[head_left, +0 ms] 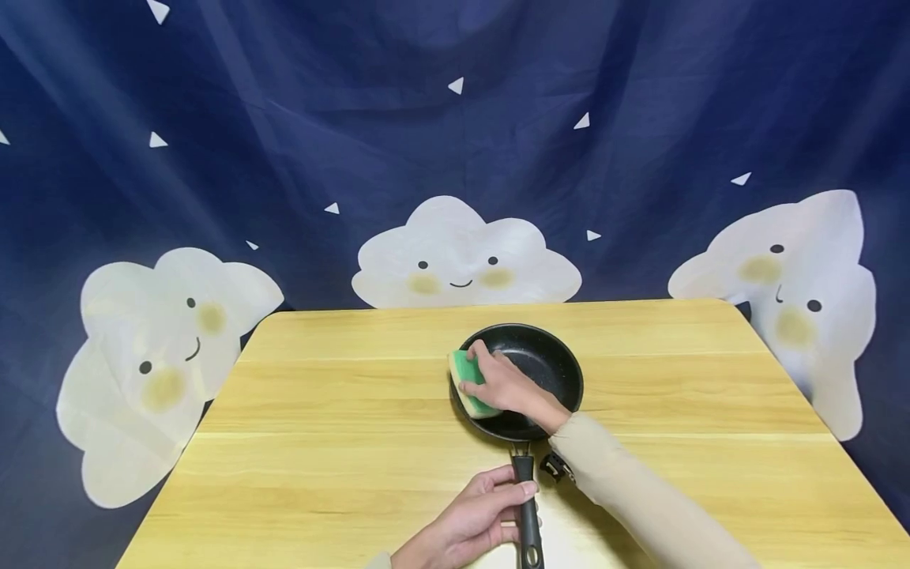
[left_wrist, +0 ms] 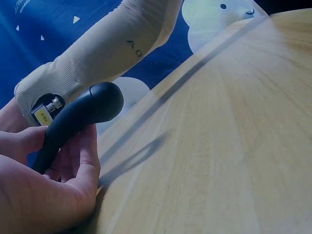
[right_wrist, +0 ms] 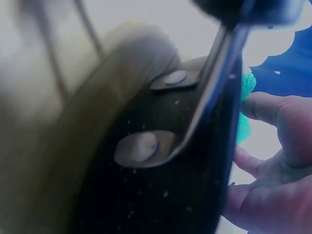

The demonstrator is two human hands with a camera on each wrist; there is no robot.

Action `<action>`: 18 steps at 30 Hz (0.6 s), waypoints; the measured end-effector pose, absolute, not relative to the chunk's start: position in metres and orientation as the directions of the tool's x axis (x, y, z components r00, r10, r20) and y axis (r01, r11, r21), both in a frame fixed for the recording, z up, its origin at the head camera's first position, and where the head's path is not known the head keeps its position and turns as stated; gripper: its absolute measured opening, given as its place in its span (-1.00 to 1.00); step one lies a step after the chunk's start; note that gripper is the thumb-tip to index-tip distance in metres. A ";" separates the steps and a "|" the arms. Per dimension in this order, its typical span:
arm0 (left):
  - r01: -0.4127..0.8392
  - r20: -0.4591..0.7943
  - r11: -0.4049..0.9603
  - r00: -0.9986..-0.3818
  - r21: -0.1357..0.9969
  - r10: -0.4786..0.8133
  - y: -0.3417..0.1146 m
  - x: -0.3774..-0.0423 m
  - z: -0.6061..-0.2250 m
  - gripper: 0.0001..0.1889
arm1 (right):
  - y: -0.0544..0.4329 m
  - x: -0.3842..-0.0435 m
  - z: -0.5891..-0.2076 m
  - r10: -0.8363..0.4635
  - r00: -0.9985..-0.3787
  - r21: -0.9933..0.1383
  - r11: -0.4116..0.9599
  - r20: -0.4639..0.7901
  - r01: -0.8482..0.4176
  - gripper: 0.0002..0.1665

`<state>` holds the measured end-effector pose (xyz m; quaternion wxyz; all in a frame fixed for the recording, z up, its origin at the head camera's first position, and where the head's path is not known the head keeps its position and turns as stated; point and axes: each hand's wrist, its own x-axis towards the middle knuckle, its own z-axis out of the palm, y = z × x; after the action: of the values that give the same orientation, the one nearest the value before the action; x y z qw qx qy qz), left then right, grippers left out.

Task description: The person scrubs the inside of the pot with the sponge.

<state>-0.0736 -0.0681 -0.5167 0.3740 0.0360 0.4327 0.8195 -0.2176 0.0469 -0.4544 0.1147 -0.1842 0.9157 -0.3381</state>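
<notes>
A: What is found nearest?

B: On the near side, the black handle (head_left: 528, 525) is gripped by the left hand (head_left: 472, 518), with the thumb laid over its top. The handle is judged to be stiff and smooth, so a full grip is advised there.

A: And a little farther?

B: The frying pan (head_left: 550, 359) is seen at the middle of the worktop (head_left: 306, 474); whether its base is fully rested there cannot be told. It should be felt as rigid and rather heavy at the far end, so it could be tipped by a hard push.

A: What about the sponge (head_left: 467, 367)?

B: It is pinched by the right hand (head_left: 508, 387) at the left side of the pan, green face up. It is expected to be light and soft; it is best held by its edges.

A: And farthest?

B: A blue curtain (head_left: 455, 134) is hung there.
</notes>
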 end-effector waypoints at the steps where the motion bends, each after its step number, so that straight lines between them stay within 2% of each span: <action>1: -0.582 -0.265 -0.346 -0.718 0.736 0.643 -0.068 -0.073 -0.517 -0.77 | 0.046 -0.218 -0.454 -0.405 -0.910 -0.658 0.709 -0.084 -0.255 -0.50; 18: -0.621 -0.309 -0.327 -0.696 0.712 0.648 -0.070 -0.075 -0.516 -0.68 | 0.040 -0.232 -0.461 -0.342 -0.940 -0.573 0.767 0.018 -0.290 -0.46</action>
<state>-0.0750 -0.0698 -0.5160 0.3894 0.0155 0.4297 0.8146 -0.2315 0.0403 -0.4611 0.0438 -0.1681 0.9389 -0.2971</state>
